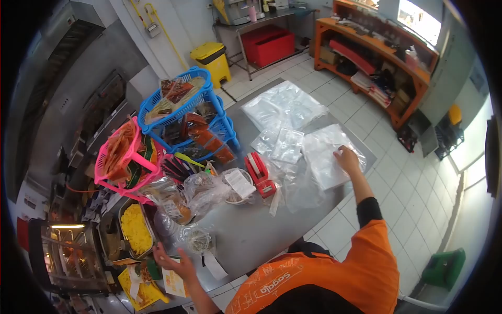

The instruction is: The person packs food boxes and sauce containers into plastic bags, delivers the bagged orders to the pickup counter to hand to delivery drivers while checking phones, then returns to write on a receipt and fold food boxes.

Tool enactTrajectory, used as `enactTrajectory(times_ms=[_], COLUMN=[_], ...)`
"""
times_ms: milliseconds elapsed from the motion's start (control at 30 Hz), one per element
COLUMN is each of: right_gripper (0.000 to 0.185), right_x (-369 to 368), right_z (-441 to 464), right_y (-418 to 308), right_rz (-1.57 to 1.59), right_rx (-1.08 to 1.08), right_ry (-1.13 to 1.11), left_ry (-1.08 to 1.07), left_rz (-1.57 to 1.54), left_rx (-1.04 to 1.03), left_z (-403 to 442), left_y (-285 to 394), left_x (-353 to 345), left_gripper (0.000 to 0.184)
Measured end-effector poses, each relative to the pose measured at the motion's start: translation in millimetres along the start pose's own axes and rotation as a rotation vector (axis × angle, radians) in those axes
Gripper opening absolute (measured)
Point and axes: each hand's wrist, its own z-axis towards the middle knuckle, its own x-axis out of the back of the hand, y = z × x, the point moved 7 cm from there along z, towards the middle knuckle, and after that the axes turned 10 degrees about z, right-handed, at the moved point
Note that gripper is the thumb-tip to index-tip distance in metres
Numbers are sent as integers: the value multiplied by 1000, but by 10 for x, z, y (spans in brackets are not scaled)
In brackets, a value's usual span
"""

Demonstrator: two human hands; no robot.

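On the right part of the steel table, my right hand (348,159) rests on a stack of clear plastic bags (327,172), its fingers bent and pinching at the top bag. My left hand (176,266) is low at the left, fingers apart and holding nothing. Beside it are a clear plastic container (198,240) and a steel pan of yellow food (137,228). A red tape dispenser (260,174) stands between the hands. More flat clear bags (285,104) lie at the table's far end, with a smaller packet (287,145) in front of them.
Stacked blue baskets (178,102) and a pink basket (117,157) hold sealed packets at the left. A white tub (239,186) stands among crumpled plastic. A yellow tray (138,293) lies lower left; an orange shelf unit (376,68) and yellow bin (212,60) stand beyond the table.
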Motion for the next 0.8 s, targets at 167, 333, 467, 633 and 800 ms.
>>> enactTrajectory(times_ms=[167, 333, 467, 633, 800], right_gripper=[29, 49, 52, 43, 51], right_x=[-485, -426, -505, -366, -452], right_z=[609, 392, 392, 456, 1596], right_y=[1206, 375, 315, -179, 1233], right_rz=[-169, -879, -824, -467, -259], right_rx=[525, 340, 274, 195, 571], right_ry=[481, 259, 173, -17, 42], left_ry=[-119, -387, -391, -344, -326], left_rz=[-37, -143, -256, -384, -548], left_rx=[-107, -7, 120, 48, -23], left_z=[-463, -1267, -1534, -1490, -1380], left_y=[647, 975, 959, 936, 913], left_x=[9, 63, 38, 31, 139], left_gripper=[47, 37, 31, 35, 34])
